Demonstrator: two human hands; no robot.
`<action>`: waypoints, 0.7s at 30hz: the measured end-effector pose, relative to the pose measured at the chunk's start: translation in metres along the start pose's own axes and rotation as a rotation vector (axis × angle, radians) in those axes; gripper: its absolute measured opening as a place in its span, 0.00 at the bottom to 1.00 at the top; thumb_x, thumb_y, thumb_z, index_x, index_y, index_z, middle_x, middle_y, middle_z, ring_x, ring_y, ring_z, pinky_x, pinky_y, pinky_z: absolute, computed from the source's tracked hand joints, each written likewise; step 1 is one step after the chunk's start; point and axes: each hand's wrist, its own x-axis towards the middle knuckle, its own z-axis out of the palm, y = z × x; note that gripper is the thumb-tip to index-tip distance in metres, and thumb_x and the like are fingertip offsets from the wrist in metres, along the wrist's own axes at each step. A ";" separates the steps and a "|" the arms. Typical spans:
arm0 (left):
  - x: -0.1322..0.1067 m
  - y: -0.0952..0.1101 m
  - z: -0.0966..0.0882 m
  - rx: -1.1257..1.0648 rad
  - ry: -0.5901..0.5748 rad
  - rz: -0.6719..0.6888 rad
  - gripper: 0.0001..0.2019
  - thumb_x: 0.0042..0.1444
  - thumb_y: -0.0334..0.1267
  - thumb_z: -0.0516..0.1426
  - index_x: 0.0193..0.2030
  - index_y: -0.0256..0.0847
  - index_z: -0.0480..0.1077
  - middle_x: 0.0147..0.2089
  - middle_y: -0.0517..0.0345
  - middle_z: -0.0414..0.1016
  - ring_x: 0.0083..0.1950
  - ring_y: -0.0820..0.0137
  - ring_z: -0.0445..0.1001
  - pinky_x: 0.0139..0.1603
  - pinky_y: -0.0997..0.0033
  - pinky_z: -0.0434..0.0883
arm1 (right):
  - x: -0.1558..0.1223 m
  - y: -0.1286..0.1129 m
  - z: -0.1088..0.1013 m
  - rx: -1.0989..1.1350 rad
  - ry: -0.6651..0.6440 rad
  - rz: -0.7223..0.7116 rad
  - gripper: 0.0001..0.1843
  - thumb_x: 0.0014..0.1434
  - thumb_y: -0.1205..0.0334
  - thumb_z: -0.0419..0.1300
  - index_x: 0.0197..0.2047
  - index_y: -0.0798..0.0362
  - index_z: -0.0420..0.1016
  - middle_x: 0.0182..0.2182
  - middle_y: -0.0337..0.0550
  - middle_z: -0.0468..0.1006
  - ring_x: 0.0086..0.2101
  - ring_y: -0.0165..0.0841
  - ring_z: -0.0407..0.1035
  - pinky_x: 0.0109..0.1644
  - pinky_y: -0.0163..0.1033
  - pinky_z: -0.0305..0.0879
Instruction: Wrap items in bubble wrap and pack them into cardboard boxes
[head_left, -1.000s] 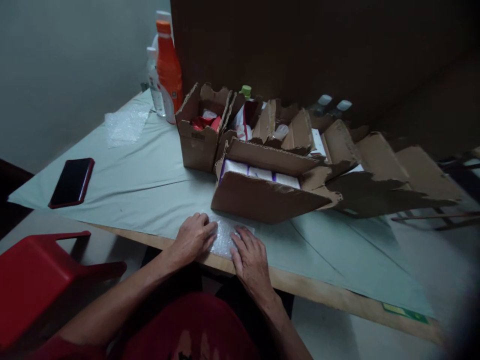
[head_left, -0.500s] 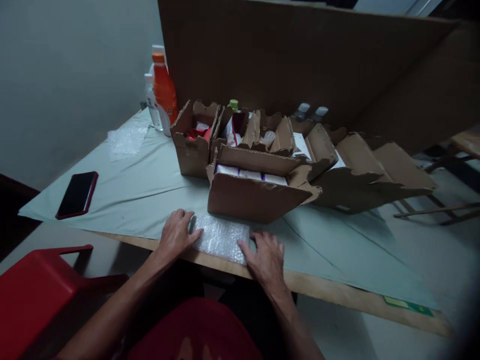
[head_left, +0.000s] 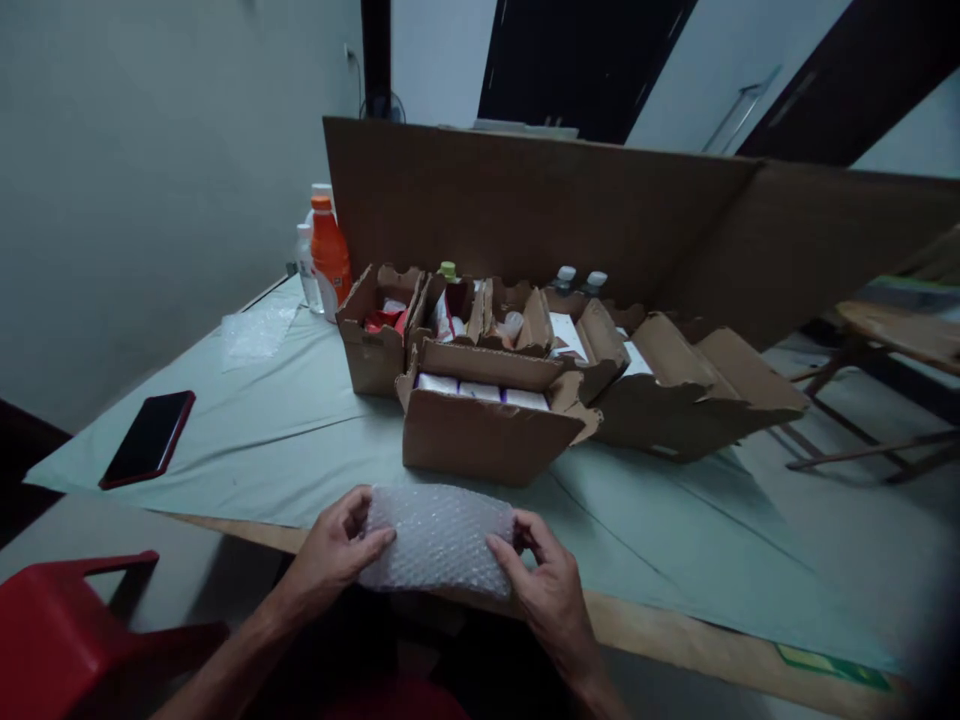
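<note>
A rectangle of bubble wrap (head_left: pixel 441 540) is held up at the table's front edge, bowed slightly across its width. My left hand (head_left: pixel 341 540) pinches its left end, thumb on the near face and fingers behind. At the right end my right hand (head_left: pixel 541 565) grips it the same way, thumb in front. Just beyond the wrap stands an open cardboard box (head_left: pixel 469 437) with several white and purple packs (head_left: pixel 480 391) standing inside. Whether anything lies behind the bubble wrap is hidden.
Behind stands a row of cardboard bins (head_left: pixel 375 360) with packets and bottles. A phone (head_left: pixel 150 438) and another bubble wrap sheet (head_left: pixel 259 330) lie left. An orange bottle (head_left: pixel 330 255) stands near a tall cardboard panel (head_left: pixel 525 200). A red stool (head_left: pixel 67 620) is lower left.
Both hands have lifted the bubble wrap off the tabletop and tilted it up toward me, with fingers now behind it. My view has tipped upward, showing more of the room.
</note>
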 end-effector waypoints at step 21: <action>0.208 0.150 0.011 1.081 -0.221 0.200 0.03 0.44 0.33 0.59 0.22 0.41 0.70 0.22 0.59 0.69 0.28 0.68 0.69 0.29 0.71 0.60 | 0.223 -0.093 -0.058 -1.019 -0.436 -0.090 0.07 0.52 0.72 0.62 0.28 0.54 0.81 0.30 0.51 0.82 0.35 0.41 0.76 0.34 0.38 0.61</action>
